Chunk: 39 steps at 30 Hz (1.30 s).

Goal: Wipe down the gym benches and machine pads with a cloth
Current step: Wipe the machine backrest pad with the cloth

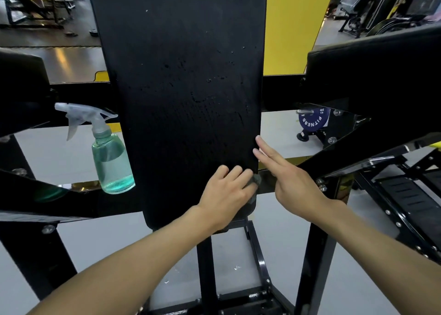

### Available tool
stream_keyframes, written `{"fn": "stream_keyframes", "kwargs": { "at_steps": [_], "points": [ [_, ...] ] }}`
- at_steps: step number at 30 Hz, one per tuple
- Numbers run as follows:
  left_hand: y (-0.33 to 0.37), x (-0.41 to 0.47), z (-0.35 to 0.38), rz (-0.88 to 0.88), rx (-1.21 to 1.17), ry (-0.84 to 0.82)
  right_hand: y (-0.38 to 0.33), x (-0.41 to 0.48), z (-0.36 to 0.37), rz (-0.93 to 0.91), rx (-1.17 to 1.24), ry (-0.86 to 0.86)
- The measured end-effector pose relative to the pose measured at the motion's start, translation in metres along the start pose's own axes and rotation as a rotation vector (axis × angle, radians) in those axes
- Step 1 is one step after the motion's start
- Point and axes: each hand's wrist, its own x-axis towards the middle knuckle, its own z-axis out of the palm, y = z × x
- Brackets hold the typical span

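Observation:
A long black machine pad (183, 88) stands upright in the middle of the view, with damp streaks and droplets on its surface. My left hand (226, 193) presses a dark grey-green cloth (255, 180) against the pad's lower right corner; only a small part of the cloth shows past my fingers. My right hand (288, 178) is beside the pad's right edge, fingers spread, its two longest fingertips touching that edge just above the cloth.
A clear spray bottle (108, 157) with green liquid stands on the frame bar left of the pad. Black arm pads (381, 66) flank both sides. A blue weight plate (312, 121) sits on the floor behind at right. Black frame struts cross below.

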Motion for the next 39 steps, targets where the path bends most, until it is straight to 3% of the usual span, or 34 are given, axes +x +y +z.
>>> {"fn": "stream_keyframes", "kwargs": {
  "at_steps": [4,6,9,11,16,22,25,28,33,39],
  "points": [
    [-0.008,0.008,-0.011,-0.268,-0.062,0.082,-0.009,-0.001,0.003,0.041,0.027,-0.006],
    [0.005,-0.009,0.002,-0.249,-0.066,0.078,-0.013,-0.002,0.004,0.054,0.027,-0.009],
    [0.017,-0.030,0.012,-0.141,-0.084,-0.080,-0.015,-0.001,0.006,0.067,0.040,-0.004],
    [0.007,-0.025,0.003,-0.118,-0.047,-0.059,-0.016,-0.001,0.009,0.076,0.052,0.000],
    [-0.020,-0.010,-0.014,-0.363,-0.058,0.122,-0.017,-0.001,0.018,0.079,0.024,0.046],
    [-0.004,-0.039,-0.005,-0.097,-0.023,-0.082,-0.026,0.000,0.019,0.080,-0.077,0.104],
    [-0.033,-0.018,-0.023,-0.231,0.005,0.005,-0.037,0.008,0.015,0.022,-0.279,0.253],
    [-0.031,-0.027,-0.018,-0.312,-0.024,0.039,-0.047,0.020,0.015,-0.115,-0.400,0.250],
    [-0.013,-0.057,-0.005,-0.093,-0.031,-0.065,-0.054,0.023,0.028,-0.140,-0.323,0.196],
    [-0.040,-0.057,-0.016,-0.341,-0.023,0.074,-0.058,0.023,0.031,-0.117,-0.285,0.225]
  ]
}}
